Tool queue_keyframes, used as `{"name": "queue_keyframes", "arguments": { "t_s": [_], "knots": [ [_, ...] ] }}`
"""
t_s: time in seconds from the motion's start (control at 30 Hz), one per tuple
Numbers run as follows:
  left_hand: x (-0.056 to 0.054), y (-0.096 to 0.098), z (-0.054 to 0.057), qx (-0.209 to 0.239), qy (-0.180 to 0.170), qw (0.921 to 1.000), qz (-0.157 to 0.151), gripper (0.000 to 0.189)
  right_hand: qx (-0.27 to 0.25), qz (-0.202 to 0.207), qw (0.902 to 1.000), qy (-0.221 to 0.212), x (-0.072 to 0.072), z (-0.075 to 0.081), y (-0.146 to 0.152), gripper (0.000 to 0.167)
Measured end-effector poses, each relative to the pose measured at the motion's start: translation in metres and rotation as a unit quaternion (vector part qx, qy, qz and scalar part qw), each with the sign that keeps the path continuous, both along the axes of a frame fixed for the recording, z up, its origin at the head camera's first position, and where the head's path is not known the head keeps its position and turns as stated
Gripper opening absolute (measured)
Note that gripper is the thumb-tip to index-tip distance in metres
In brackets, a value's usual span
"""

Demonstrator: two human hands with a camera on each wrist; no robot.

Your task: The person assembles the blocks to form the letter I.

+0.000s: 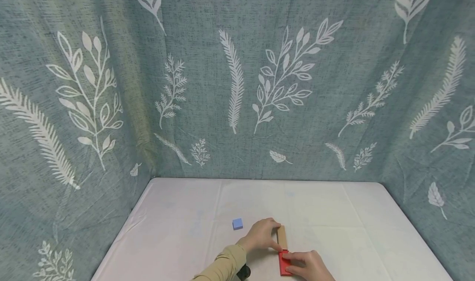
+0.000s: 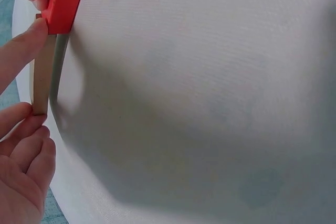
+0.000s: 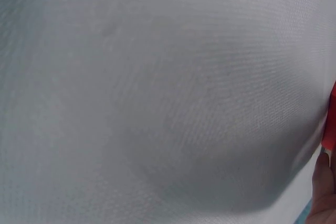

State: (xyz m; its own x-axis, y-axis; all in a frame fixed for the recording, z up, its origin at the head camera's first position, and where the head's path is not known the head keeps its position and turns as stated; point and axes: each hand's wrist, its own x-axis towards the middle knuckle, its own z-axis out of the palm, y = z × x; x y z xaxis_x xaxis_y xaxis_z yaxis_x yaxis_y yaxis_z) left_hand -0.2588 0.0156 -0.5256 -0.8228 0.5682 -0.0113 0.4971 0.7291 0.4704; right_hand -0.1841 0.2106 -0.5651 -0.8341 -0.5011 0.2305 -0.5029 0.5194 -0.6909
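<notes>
A tan wooden bar (image 1: pixel 282 237) and a red rectangular block (image 1: pixel 284 268) lie end to end on the white cloth. My left hand (image 1: pixel 262 234) spans the bar lengthwise, fingertips at its far end and thumb by its joint with the red block. In the left wrist view the bar (image 2: pixel 43 77) meets the red block (image 2: pixel 68 1), the thumb resting right there. My right hand (image 1: pixel 311 264) grips the red block from the right with thumb and fingers. Only a corner of the red block (image 3: pixel 329 124) shows in the right wrist view, at the right edge.
A small blue block (image 1: pixel 238 223) sits on the white-covered table (image 1: pixel 178 215), left of my left hand. A black device (image 1: pixel 243 272) is at my left wrist. Green leaf-patterned curtains (image 1: pixel 208 87) stand around the table's back and sides.
</notes>
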Motion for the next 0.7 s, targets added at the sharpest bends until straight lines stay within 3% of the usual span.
{"name": "queue_keyframes", "arguments": {
  "t_s": [0.33,0.7],
  "knots": [
    [-0.0006,-0.002,-0.0029,0.017,-0.018,0.9997,-0.005,0.064,0.006,-0.01,0.9997,-0.021,0.0011,0.0009,-0.0014,0.035],
    [-0.0003,-0.0011,-0.0029,0.016,-0.038,0.9992,-0.004,0.064,0.004,-0.011,0.9999,-0.009,0.0017,0.0012,-0.0008,0.032]
  ]
}}
